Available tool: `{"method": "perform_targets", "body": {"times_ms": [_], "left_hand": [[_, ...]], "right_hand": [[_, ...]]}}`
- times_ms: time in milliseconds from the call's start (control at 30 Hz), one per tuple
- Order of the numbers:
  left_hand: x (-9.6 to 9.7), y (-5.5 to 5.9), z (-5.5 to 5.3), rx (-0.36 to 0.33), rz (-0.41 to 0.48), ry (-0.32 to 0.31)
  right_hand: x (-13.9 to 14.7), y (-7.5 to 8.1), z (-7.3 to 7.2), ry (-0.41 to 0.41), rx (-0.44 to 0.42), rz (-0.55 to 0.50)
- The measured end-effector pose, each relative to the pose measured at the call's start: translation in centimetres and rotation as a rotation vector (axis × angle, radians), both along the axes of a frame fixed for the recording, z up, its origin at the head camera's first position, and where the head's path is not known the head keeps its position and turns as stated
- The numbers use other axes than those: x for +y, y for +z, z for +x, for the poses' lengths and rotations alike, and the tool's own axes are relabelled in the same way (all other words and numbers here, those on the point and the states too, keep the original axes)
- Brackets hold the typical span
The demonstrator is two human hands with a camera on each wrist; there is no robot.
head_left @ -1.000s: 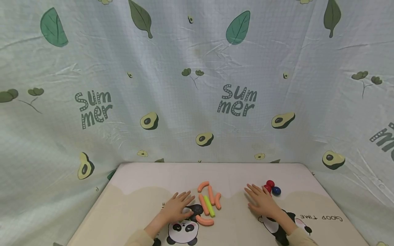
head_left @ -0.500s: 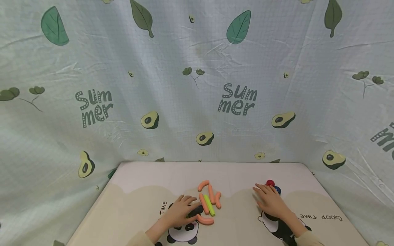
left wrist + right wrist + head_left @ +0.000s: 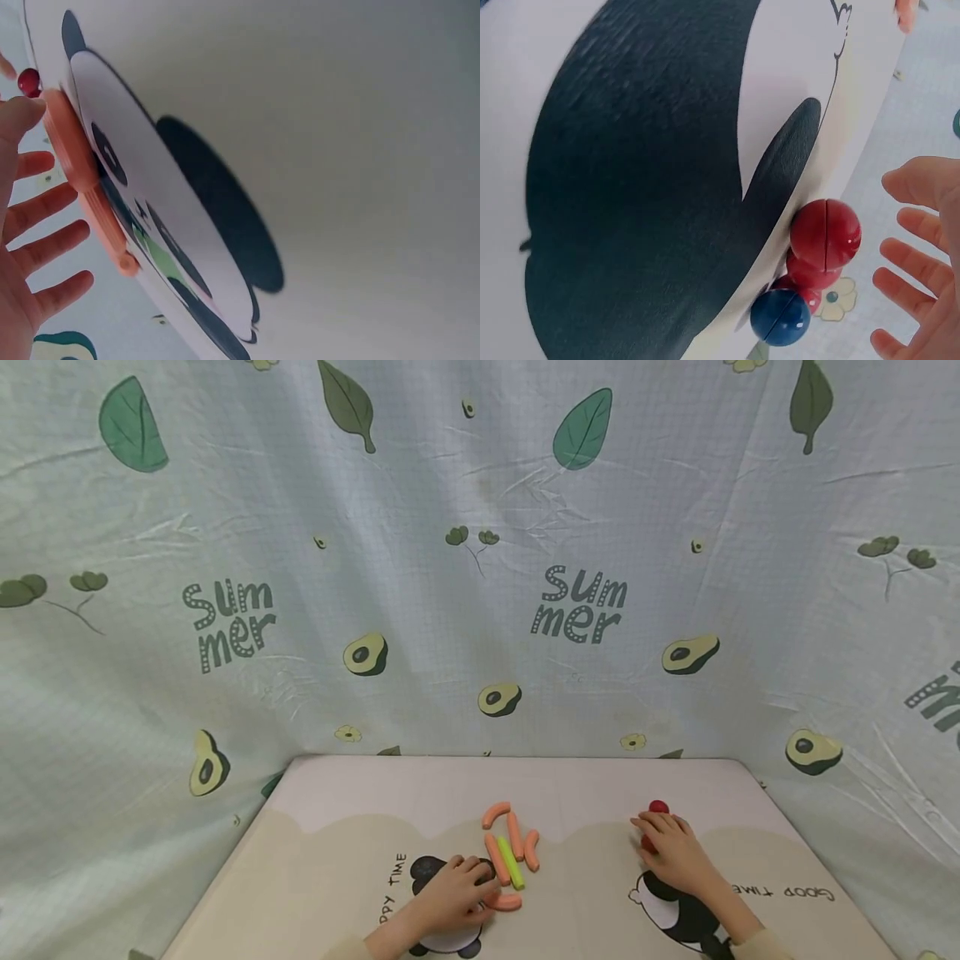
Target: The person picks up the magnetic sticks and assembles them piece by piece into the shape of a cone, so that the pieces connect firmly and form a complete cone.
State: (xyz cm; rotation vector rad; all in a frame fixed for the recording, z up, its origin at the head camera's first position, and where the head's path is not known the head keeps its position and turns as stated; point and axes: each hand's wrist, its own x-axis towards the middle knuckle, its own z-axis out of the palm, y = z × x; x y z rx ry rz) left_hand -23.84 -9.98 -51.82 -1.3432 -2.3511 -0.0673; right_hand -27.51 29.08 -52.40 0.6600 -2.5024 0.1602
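My left hand [image 3: 452, 897] hovers low at a curved orange sausage-shaped piece [image 3: 507, 902] and covers its left end. In the left wrist view the thumb overlaps the end of an orange piece [image 3: 69, 142], with the other fingers [image 3: 46, 210] spread apart. My right hand [image 3: 681, 853] reaches over a small cluster of balls, palm down. One red ball [image 3: 658, 807] shows past its fingers. The right wrist view shows a red ball [image 3: 826, 235], more red behind it, and a dark blue ball [image 3: 780, 317]. There the fingers [image 3: 904, 292] are extended, apart from the balls.
A yellow-green stick [image 3: 511, 862] lies among several orange pieces [image 3: 514, 837] mid-table. The pale table [image 3: 337, 827] carries printed pandas and lettering. Its far edge meets a hanging curtain [image 3: 420, 610] printed with leaves and avocados.
My left hand has moved slightly down and right, now covering part of the curved orange piece. My right hand has moved right over the balls, hiding the blue one in the head view.
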Motion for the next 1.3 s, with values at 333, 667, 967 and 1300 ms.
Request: {"method": "perform_targets", "body": {"times_ms": [333, 667, 967, 1300], "left_hand": [[0.8, -0.7, 0.4, 0.059, -0.053, 0.0], [1.4, -1.0, 0.4, 0.12, -0.066, -0.007], [1.8, -0.8, 0.7, 0.089, -0.076, -0.012], [1.8, 0.0, 1.0, 0.159, -0.159, -0.005]], "right_hand": [[0.7, 0.2, 0.2, -0.051, -0.022, 0.013], [0.9, 0.4, 0.8, -0.092, -0.081, 0.003], [1.4, -0.2, 0.8, -0.087, -0.051, 0.0], [1.5, -0.4, 0.7, -0.107, -0.066, 0.007]]}}
